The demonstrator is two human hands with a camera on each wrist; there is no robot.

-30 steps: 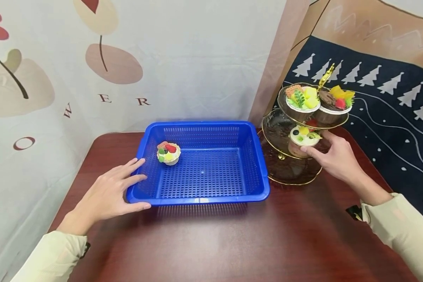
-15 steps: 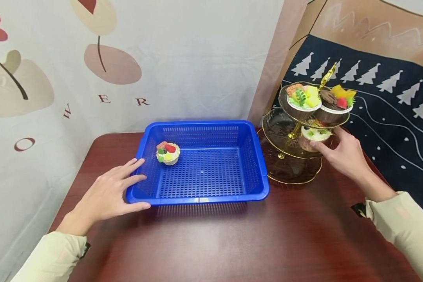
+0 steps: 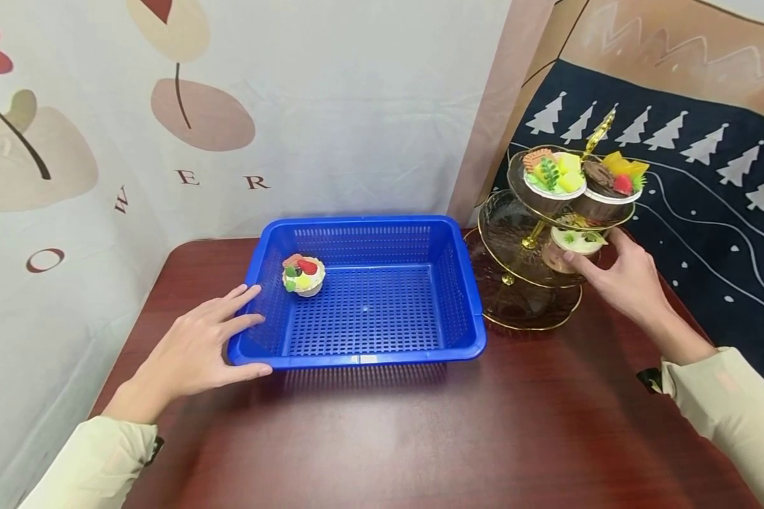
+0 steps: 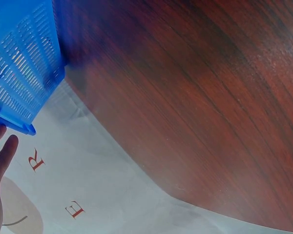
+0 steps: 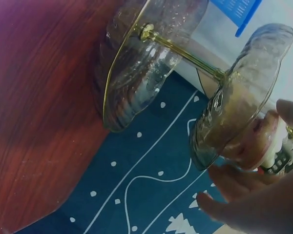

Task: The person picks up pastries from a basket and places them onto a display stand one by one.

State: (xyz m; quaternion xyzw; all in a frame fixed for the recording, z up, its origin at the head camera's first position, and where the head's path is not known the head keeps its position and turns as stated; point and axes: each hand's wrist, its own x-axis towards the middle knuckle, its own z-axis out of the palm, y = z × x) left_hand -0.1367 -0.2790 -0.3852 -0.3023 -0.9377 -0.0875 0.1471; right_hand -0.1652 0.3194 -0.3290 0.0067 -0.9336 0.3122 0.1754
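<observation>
At the left edge of the blue basket [image 3: 366, 358], my left hand [image 3: 191, 346] touches the rim with its fingers spread and relaxed. A small fruit-topped cupcake [image 3: 303, 276] sits inside that basket, toward its left wall. On the right stands a three-tier glass cake stand [image 3: 499, 240] with gold rims. My right hand [image 3: 627, 279] grips a white-topped cupcake [image 3: 573, 247] at the stand's middle tier, under the top tier. In the right wrist view, fingers and thumb lie around this cupcake [image 5: 254, 146] against the glass plate.
The top tier carries a yellow-fruit cupcake [image 3: 555, 180] and a chocolate cupcake [image 3: 611, 185] close above my right hand. A gold handle [image 3: 600, 133] rises behind them. Everything stands on a dark red wooden table [image 3: 382, 438], with printed cloth [image 3: 356, 106] behind.
My right hand has shifted the white-topped cupcake to the right along the middle tier. The stand's upper part has moved slightly right. My left hand has stayed on the basket.
</observation>
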